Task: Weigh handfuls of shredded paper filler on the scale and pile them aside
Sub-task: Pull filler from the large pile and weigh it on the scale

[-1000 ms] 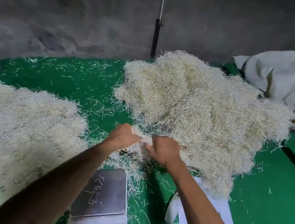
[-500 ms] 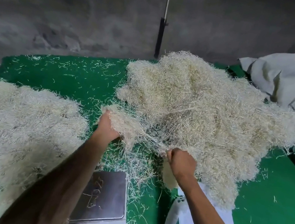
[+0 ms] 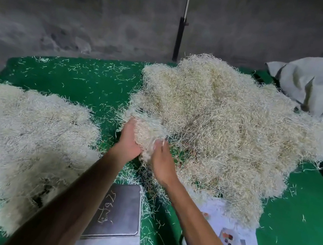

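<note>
2 filler piles [image 3: 230,129] [image 3: 21,137], 1 scale [image 3: 117,213], 2 hands [image 3: 130,138] [image 3: 162,161].

Arms: two forearms reach in from the near edge, bare as far as the view shows.
Left hand [image 3: 129,140]: bare, no glove.
Right hand [image 3: 161,161]: bare, no glove, wrist bare too.

left hand [image 3: 129,140]: cupped, palm facing right | right hand [image 3: 162,158]: cupped opposite, close | both forearms extended forward

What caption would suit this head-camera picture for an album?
Both hands, left and right, cup a handful of shredded paper above the scale, between two big heaps on a green mat.
</note>
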The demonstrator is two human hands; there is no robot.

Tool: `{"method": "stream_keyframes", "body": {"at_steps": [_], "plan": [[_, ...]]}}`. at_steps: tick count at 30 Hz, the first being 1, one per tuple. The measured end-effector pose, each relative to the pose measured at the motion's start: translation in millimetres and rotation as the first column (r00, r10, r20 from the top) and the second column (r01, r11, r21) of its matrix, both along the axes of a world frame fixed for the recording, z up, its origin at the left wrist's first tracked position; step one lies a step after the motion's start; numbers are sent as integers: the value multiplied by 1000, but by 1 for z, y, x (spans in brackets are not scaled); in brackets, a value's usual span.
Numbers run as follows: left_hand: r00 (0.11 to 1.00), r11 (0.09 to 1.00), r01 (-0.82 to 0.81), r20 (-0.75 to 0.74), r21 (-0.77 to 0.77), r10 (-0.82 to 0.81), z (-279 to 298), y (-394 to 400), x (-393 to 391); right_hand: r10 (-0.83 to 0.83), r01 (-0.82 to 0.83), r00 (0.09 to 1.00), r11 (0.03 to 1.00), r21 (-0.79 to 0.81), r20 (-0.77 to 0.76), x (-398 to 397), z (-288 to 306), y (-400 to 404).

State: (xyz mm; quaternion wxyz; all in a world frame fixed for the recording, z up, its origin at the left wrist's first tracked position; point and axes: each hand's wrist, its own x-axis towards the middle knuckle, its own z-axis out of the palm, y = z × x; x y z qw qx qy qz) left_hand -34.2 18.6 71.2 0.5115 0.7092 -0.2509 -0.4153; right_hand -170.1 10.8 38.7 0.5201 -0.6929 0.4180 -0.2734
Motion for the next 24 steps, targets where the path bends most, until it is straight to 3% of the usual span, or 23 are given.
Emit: {"method": "stream_keyframes", "body": {"at_steps": [1,2,3,5,7,8,11,12,14,16,18,21,24], "plan": [[999,999,51,13,-7,-51,-5,3,-8,-29,-28,978,964,263,207,9,7,4],[992,994,112,59,8,-112,-5,7,-18,-81,-74,936,906,416,342,16,11,4],[985,992,120,119,39,-124,-10,12,-24,-120,-75,919,882,465,377,20,16,4],[962,974,56,251,219,-111,-19,24,-20,-143,38,961,917,398,237,28,21,2],[974,978,52,206,204,-95,-30,38,-8,-122,87,987,951,295,102,36,20,4],[996,991,54,60,123,-61,-31,51,-2,-105,82,991,965,250,79,39,18,8],[971,989,130,-191,-67,-141,-33,93,24,-163,153,986,971,182,42,46,19,21],[953,987,151,-258,-59,-161,-39,106,31,-186,174,982,967,187,46,47,19,24],[976,990,139,-166,-26,-142,-50,130,40,-84,72,995,972,222,45,46,16,38],[984,996,82,-159,-20,-84,-60,151,45,201,-201,979,950,241,25,42,9,58],[984,993,-95,-146,69,104,-73,160,48,375,-356,926,902,246,-36,40,-4,78],[940,941,-303,-112,149,321,-86,178,52,361,-325,923,917,229,-136,38,-28,92],[939,927,-306,-93,219,332,-97,200,59,227,-183,955,958,221,-193,27,-47,94]]}}
